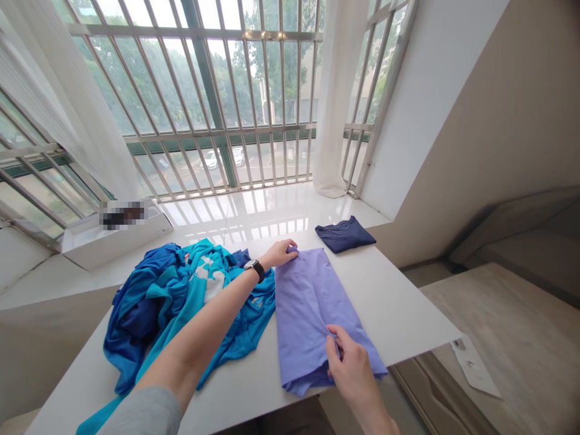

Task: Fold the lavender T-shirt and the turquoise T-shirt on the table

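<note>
A barred window (199,90) with white curtains (338,96) is standing behind a white tabletop (399,302). On the tabletop, a heap of blue shirts (154,302) is lying to the left and a lilac shirt (312,314) is lying flat beside it, folded lengthwise into a long strip. A folded navy shirt (344,234) is sitting just beyond the lilac shirt's far end, not touching it. The left hand (281,255), with a black watch (254,269) on its wrist, is reaching over the heap and resting on the lilac shirt's far end, its fingers (290,249) closing on the edge. The right hand (351,368) is at the near end, its fingers (333,338) pinching the lilac cloth narrowly.
</note>
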{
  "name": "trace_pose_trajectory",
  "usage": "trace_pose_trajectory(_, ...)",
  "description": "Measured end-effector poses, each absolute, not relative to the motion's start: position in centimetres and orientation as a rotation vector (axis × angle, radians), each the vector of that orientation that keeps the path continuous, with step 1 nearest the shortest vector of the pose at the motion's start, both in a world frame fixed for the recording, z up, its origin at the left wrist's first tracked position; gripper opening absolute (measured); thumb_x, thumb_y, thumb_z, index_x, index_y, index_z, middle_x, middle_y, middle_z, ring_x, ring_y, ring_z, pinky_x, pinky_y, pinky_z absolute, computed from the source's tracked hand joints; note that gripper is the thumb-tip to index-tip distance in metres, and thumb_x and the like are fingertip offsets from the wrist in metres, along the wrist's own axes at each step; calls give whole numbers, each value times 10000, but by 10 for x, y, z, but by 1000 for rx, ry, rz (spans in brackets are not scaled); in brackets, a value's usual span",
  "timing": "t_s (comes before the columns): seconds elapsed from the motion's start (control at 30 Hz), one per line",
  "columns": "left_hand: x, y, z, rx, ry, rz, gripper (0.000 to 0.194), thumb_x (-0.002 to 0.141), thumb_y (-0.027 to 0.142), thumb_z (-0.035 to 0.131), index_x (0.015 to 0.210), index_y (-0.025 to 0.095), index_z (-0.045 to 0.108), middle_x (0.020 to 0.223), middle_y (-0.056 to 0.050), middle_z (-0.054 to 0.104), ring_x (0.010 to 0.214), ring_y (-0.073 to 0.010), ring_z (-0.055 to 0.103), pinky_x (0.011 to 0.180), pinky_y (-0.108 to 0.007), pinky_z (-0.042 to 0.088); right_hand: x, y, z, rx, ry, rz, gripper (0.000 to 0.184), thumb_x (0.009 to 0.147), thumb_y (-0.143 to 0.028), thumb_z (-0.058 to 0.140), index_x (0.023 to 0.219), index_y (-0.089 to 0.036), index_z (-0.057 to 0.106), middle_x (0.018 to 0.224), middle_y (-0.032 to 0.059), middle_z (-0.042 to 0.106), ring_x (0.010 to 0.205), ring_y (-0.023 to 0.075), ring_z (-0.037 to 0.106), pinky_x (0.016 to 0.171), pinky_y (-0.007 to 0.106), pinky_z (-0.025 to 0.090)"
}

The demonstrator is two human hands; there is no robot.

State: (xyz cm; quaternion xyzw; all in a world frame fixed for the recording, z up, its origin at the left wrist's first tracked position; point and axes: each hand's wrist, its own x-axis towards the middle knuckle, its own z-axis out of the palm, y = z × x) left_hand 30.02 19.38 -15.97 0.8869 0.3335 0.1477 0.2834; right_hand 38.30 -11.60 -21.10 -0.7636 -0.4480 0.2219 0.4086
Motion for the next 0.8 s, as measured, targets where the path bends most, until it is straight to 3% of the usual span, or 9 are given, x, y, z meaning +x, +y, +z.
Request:
trace_pose_trajectory(0.2,309,193,-175,2386,921,455,320,851,316,613,1149,200,611,908,-42,684,823,-198,653,813,-333,536,392,-121,-218,-1977,-1140,483,420,942,-434,368,1079,-198,687,610,17,682,512,203,646,528,295,467)
trace_pose_trajectory(0.3,309,186,-180,2381,951,531,420,863,292,600,1260,176,528,1139,-106,633,858,-186,664,863,-358,544,398,-125,-215,-2055,-1205,378,387,933,-440,405,1032,-211,701,618,24,686,554,210,656,562,304,469)
trace_pose_trajectory(0.37,305,175,-180,2386,975,605,477,877,275,575,1324,148,468,1323,-173,519,1033,-224,643,962,-401,510,405,-130,-210,-2150,-1262,338,333,909,-433,462,1008,-226,703,621,15,682,571,212,661,551,301,451)
trace_pose_trajectory(0.5,293,139,-177,2521,986,747,486,912,268,505,1373,128,437,1475,-193,385,1400,-301,369,1158,-471,324,421,-137,-196,-2287,-1323,313,264,881,-435,527,977,-253,694,626,-10,658,573,196,656,512,280,406)
trace_pose_trajectory(0.6,289,107,-186,2703,929,617,557,941,355,471,1425,87,411,1506,-193,403,1458,-318,278,1186,-466,281,426,-132,-191,-2237,-1351,274,283,914,-443,493,1018,-256,678,712,-1,679,620,185,663,574,280,444)
trace_pose_trajectory(0.8,295,78,-206,2793,986,355,809,944,628,335,1524,65,299,1597,-189,274,1486,-355,202,1208,-521,176,414,-115,-205,-2078,-1624,262,257,926,-377,478,1054,-241,655,838,38,690,717,199,671,618,287,463)
